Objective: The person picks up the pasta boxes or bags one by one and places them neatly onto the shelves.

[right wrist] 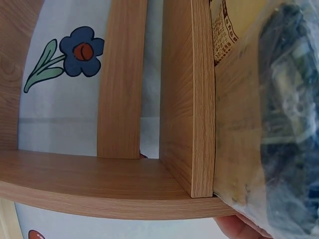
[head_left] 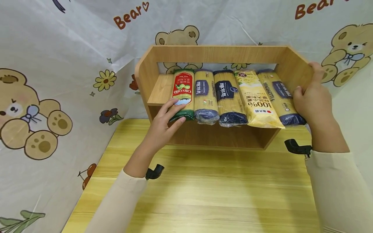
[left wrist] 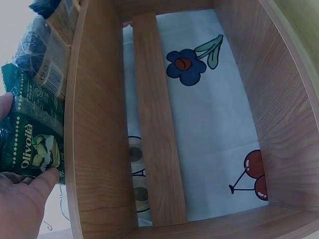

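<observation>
My left hand (head_left: 160, 129) is at the front end of the green-and-red Olivoilà pasta pack (head_left: 185, 84), leftmost in a row on the upper shelf. Its fingers lie over the pack's top, with the thumb against the green front end (left wrist: 35, 134). My right hand (head_left: 316, 100) grips the right side panel of the wooden shelf unit (head_left: 218, 53), thumb on the inner side. The blue-labelled spaghetti pack (head_left: 278, 94) is nearest to it. Between the end packs lie two more spaghetti packs (head_left: 205, 90) (head_left: 228, 94) and a yellow pasta pack (head_left: 256, 97).
The shelf unit's lower compartment (head_left: 215, 134) opens below the packs. The unit stands on a light wooden table (head_left: 221, 187). Behind and to the left hangs a white cloth (head_left: 73, 38) printed with bears and flowers. The packs' front ends stick out past the upper board.
</observation>
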Available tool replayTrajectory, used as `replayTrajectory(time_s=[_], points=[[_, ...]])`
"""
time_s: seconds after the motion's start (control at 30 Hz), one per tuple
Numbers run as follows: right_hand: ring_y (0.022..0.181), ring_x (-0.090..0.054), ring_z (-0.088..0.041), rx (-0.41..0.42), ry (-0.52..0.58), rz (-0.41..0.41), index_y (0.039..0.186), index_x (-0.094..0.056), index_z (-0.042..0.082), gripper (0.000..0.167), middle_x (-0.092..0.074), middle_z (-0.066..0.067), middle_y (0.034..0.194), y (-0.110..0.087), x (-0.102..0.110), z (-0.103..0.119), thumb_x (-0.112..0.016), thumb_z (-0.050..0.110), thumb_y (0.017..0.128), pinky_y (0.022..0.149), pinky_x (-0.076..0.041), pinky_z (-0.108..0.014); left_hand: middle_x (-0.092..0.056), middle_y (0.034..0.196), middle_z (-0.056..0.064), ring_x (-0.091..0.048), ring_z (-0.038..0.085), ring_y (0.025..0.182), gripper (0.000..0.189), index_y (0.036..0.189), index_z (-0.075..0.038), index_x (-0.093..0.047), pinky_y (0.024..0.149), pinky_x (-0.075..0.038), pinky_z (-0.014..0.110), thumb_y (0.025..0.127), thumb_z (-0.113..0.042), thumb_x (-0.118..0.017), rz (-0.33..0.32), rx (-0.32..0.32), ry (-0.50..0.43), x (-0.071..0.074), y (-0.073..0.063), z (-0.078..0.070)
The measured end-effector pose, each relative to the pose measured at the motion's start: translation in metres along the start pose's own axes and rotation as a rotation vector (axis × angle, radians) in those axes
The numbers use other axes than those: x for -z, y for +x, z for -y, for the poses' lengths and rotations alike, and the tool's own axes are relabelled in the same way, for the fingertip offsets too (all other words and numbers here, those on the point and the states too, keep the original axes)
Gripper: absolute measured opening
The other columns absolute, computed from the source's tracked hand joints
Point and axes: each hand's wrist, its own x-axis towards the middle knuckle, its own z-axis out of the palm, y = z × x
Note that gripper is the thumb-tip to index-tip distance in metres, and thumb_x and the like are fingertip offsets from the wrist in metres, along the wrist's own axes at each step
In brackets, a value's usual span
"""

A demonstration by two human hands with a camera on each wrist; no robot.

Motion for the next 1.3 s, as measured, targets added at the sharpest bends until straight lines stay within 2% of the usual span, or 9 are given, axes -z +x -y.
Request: replayTrajectory(time_s=[0.3, 0.6, 0.9, 1.13, 1.23, 1.3], points=[[0.102, -0.052, -0.065, 0.030, -0.005, -0.013, 0.157, 0.009, 0.029, 0.072, -0.049, -0.052, 0.117, 0.000, 0.001, -0.003, -0.036, 0.027, 0.100, 0.086, -0.040, -0.072, -0.033, 0.163, -0.002, -0.033, 0.028, 0.150, 0.044, 0.145, -0.032, -0.055, 0.113, -0.040, 0.057, 0.101, -0.035, -0.061, 0.017, -0.014, 0.018, 0.000, 0.003, 0.001], [0.105, -0.053, -0.064, 0.012, -0.012, 0.008, 0.156, 0.011, 0.033, 0.072, -0.049, -0.052, 0.121, 0.000, 0.001, 0.000, -0.035, 0.029, 0.101, 0.091, -0.041, -0.072, -0.031, 0.163, -0.002, -0.033, 0.029, 0.148, 0.045, 0.147, -0.032, -0.053, 0.112, -0.043, 0.056, 0.102, -0.038, -0.058, 0.041, 0.001, 0.059, 0.002, 0.001, -0.002], [0.101, -0.053, -0.065, 0.025, -0.022, 0.001, 0.156, 0.010, 0.030, 0.072, -0.050, -0.053, 0.117, -0.002, 0.004, -0.001, -0.036, 0.027, 0.101, 0.085, -0.041, -0.071, -0.030, 0.164, -0.002, -0.033, 0.029, 0.149, 0.047, 0.149, -0.034, -0.050, 0.113, -0.041, 0.058, 0.103, -0.040, -0.057, 0.030, -0.007, 0.053, -0.001, 0.001, 0.000], [0.095, -0.054, -0.063, 0.026, -0.075, 0.038, 0.158, 0.013, 0.031, 0.074, -0.051, -0.050, 0.114, -0.004, 0.010, 0.000, -0.036, 0.031, 0.102, 0.078, -0.043, -0.068, -0.029, 0.165, -0.001, -0.027, 0.026, 0.153, 0.056, 0.151, -0.031, -0.047, 0.114, -0.041, 0.057, 0.099, -0.035, -0.065, -0.038, -0.010, 0.041, -0.003, -0.003, 0.002], [0.092, -0.055, -0.062, 0.050, -0.102, 0.034, 0.160, 0.011, 0.028, 0.075, -0.052, -0.048, 0.113, -0.008, 0.014, 0.000, -0.038, 0.031, 0.102, 0.073, -0.043, -0.066, -0.032, 0.163, 0.000, -0.030, 0.025, 0.151, 0.062, 0.152, -0.028, -0.045, 0.113, -0.043, 0.055, 0.096, -0.032, -0.070, -0.088, -0.016, 0.047, -0.002, -0.009, 0.001], [0.096, -0.056, -0.060, 0.064, -0.087, 0.024, 0.161, 0.009, 0.028, 0.076, -0.052, -0.046, 0.120, -0.013, 0.016, 0.000, -0.039, 0.029, 0.102, 0.076, -0.043, -0.066, -0.035, 0.161, 0.002, -0.034, 0.026, 0.149, 0.065, 0.153, -0.025, -0.044, 0.113, -0.043, 0.054, 0.095, -0.030, -0.072, -0.122, -0.016, 0.044, 0.000, -0.014, 0.002]])
